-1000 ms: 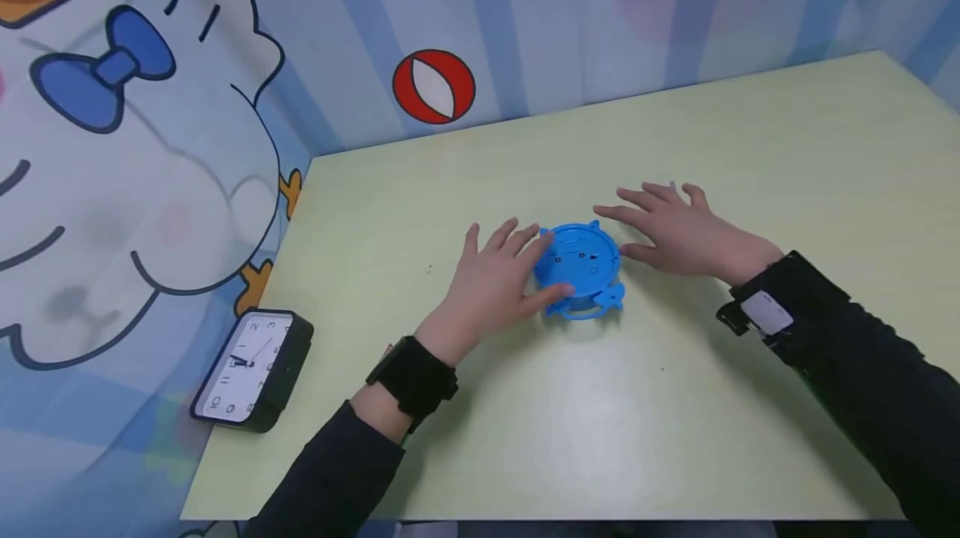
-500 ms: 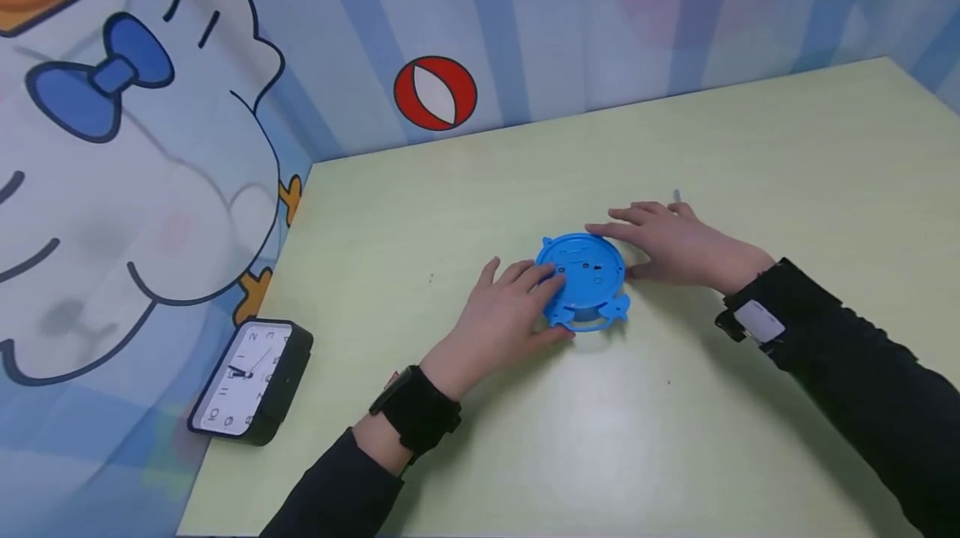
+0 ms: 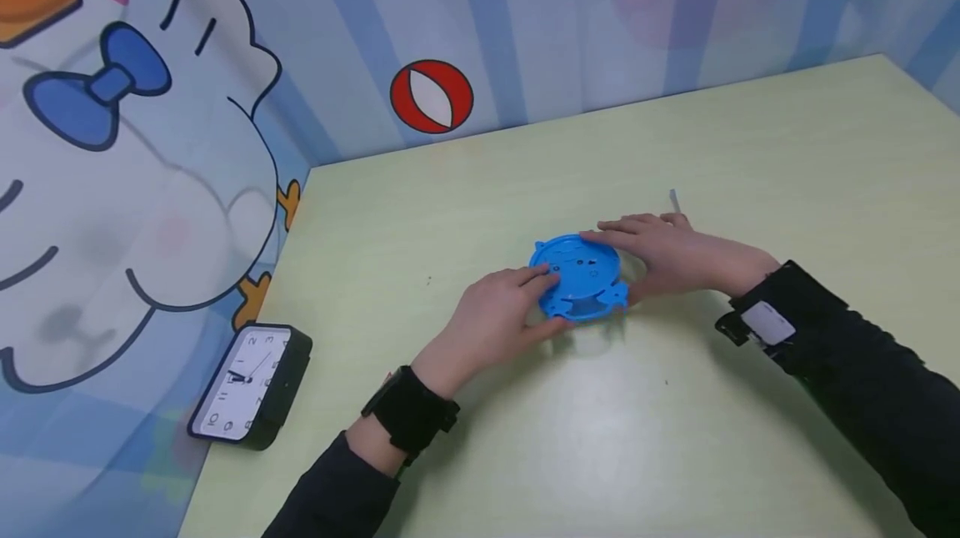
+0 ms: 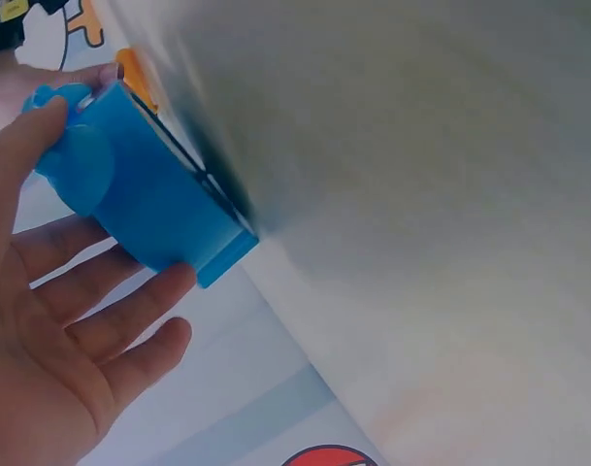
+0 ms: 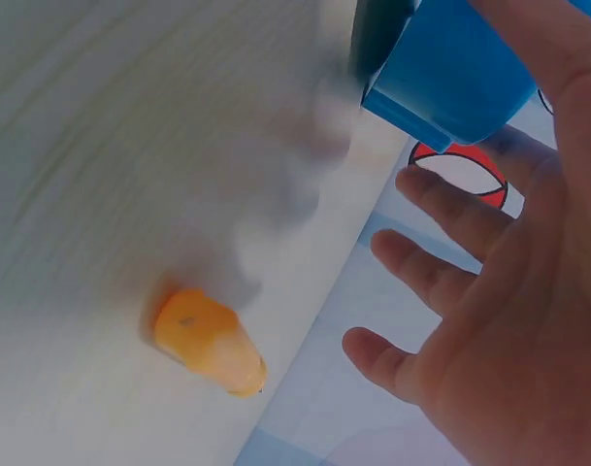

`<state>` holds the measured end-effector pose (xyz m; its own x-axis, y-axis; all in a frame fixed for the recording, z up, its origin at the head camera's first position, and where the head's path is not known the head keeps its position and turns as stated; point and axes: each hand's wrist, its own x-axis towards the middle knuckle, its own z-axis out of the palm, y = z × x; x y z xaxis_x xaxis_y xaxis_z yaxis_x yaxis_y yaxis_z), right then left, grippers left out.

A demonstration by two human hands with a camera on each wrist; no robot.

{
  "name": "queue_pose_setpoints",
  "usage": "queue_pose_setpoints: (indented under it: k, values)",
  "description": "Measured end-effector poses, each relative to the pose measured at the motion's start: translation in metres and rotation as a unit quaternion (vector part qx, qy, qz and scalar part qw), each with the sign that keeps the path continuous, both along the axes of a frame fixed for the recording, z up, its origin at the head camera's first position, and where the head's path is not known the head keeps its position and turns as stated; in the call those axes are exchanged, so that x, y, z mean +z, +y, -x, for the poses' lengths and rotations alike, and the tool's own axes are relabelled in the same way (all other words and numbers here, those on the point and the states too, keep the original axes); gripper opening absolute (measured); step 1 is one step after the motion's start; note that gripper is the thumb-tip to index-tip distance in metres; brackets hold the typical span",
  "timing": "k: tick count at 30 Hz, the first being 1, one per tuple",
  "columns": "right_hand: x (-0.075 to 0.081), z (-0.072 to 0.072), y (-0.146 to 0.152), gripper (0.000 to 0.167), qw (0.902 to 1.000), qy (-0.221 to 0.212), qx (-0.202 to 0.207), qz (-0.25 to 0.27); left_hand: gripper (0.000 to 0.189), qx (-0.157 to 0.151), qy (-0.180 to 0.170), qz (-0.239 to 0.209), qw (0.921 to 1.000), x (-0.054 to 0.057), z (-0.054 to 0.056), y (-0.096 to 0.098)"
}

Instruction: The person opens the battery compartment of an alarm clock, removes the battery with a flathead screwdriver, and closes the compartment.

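A round blue plastic case point(image 3: 581, 275) with an animal face and small feet is on the table between the hands. My left hand point(image 3: 487, 317) holds its left side, thumb at the near edge and fingers over the rim. Opposite, my right hand point(image 3: 678, 258) grips the right side, fingertips at the far rim. In the left wrist view the case point(image 4: 149, 184) shows a smooth deep wall, with the thumb on a rounded ear-like part. Below the right hand's fingers in the right wrist view lies a short orange object point(image 5: 208, 340), hidden in the head view.
A black-framed clock point(image 3: 247, 384) stands at the table's left edge by the cartoon-printed wall point(image 3: 510, 29). A thin grey tip point(image 3: 674, 200) shows just beyond the right hand. The pale table point(image 3: 420, 213) reaches to the back wall.
Both hands have closed in on the blue case; the left fingers have curled and the right hand has come down and left onto its rim. The case now looks slightly tilted.
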<state>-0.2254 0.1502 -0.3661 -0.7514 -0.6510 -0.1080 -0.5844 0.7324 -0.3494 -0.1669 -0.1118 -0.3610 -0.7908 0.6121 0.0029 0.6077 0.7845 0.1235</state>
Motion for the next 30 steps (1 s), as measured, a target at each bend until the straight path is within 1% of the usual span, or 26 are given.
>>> queue_pose_setpoints:
  k: [4,7,9,11,14,17,20,26,30]
  values:
    - [0.0,-0.003,0.001,0.09,0.9995,-0.015,0.006,0.027,0.065,0.007,-0.03,-0.043,0.9986,0.006,0.002,-0.003]
    - [0.002,-0.006,0.001,0.086,0.9983,-0.023,0.01,0.052,0.061,0.018,-0.051,-0.077,0.9955,0.009,0.005,-0.007]
    - [0.003,-0.008,-0.001,0.081,0.9976,-0.025,0.011,0.063,0.057,0.029,-0.069,-0.109,0.9913,0.013,0.007,-0.009]
    - [0.004,-0.01,-0.002,0.074,0.9971,-0.024,0.012,0.072,0.053,0.045,-0.09,-0.138,0.9853,0.017,0.01,-0.011]
    - [0.006,-0.012,-0.002,0.064,0.995,-0.036,0.011,0.092,0.047,0.063,-0.111,-0.175,0.9762,0.023,0.015,-0.012]
    - [0.008,-0.014,-0.002,0.062,0.9927,-0.054,0.006,0.107,0.046,0.086,-0.12,-0.19,0.9707,0.025,0.021,-0.013]
    - [0.01,-0.015,-0.002,0.065,0.9923,-0.068,0.0,0.104,0.046,0.106,-0.126,-0.202,0.9655,0.026,0.026,-0.013]
    - [0.01,-0.016,-0.002,0.068,0.9913,-0.091,-0.011,0.094,0.047,0.125,-0.143,-0.233,0.9537,0.024,0.033,-0.011]
    - [0.01,-0.018,-0.001,0.07,0.9904,-0.096,-0.021,0.097,0.052,0.136,-0.164,-0.257,0.9424,0.021,0.033,-0.011]
